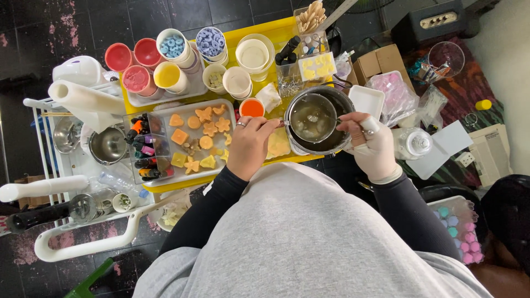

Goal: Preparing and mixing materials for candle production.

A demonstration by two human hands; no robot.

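My left hand (pixel 249 144), bare with a ring, grips the handle of a small metal melting pot (pixel 312 118) that holds pale, partly melted wax. That small pot sits inside a larger dark metal pot (pixel 343 105) on the yellow table (pixel 276 28). My right hand (pixel 369 142), in a white glove, grips the small pot's other side at its rim. Just left of my left hand lies a grey tray (pixel 165 110) of orange and yellow wax shapes such as stars and hearts.
Cups of red, yellow, white and blue wax pieces (pixel 175 46) stand at the back of the table, an orange cup (pixel 252 107) near the tray. Small dye bottles (pixel 144 149) line the tray's left. A white cart (pixel 83 165) with metal pots stands left; boxes and bags lie right.
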